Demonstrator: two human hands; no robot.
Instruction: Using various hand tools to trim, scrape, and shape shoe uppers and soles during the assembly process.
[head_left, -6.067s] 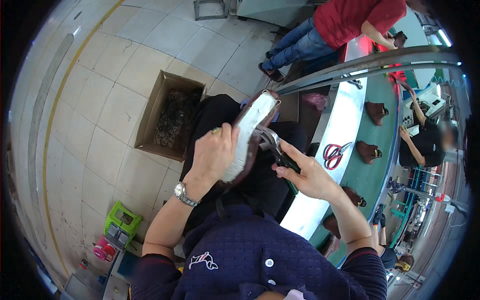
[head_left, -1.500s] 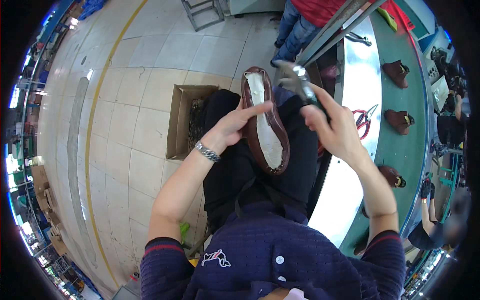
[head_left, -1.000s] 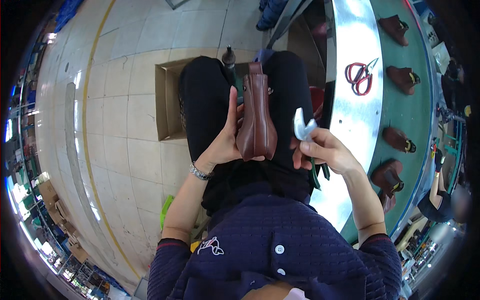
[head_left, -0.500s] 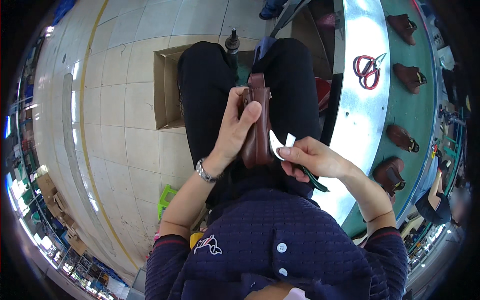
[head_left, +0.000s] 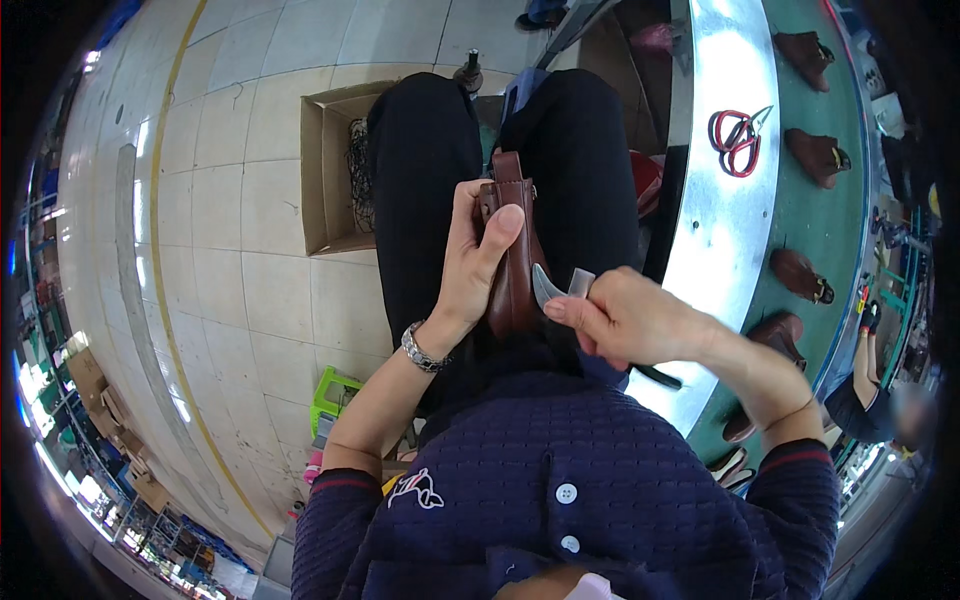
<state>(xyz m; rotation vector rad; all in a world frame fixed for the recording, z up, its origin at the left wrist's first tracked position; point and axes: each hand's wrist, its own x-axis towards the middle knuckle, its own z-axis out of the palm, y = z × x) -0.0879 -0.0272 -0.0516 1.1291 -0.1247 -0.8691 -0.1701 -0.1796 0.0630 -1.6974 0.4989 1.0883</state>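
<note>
Above my lap, my left hand (head_left: 475,245) is closed around a brown leather shoe (head_left: 513,275), its thumb pressed on the near face. The shoe has a stitched top edge and a tab sticking up. My right hand (head_left: 640,320) grips a hooked knife (head_left: 546,289), whose curved metal blade points at the shoe's right side. Whether the tip touches the leather I cannot tell. A short pale flat piece (head_left: 581,283) stands up beside the blade at my fingers; its link to the knife is unclear. The knife's dark handle end (head_left: 657,376) shows below my hand.
To my right runs a shiny metal ledge (head_left: 715,230) bearing red-handled scissors (head_left: 737,143). Beyond it, several brown shoes (head_left: 818,158) sit on a green belt (head_left: 775,215). An open cardboard box (head_left: 318,180) stands left of my legs, near a green stool (head_left: 330,395). Another person (head_left: 862,395) is at far right.
My right hand has rolled over, its back now turned up, with the blade still by the shoe's side. The shoe has shifted slightly. On the belt, a nearer shoe has come into sight.
</note>
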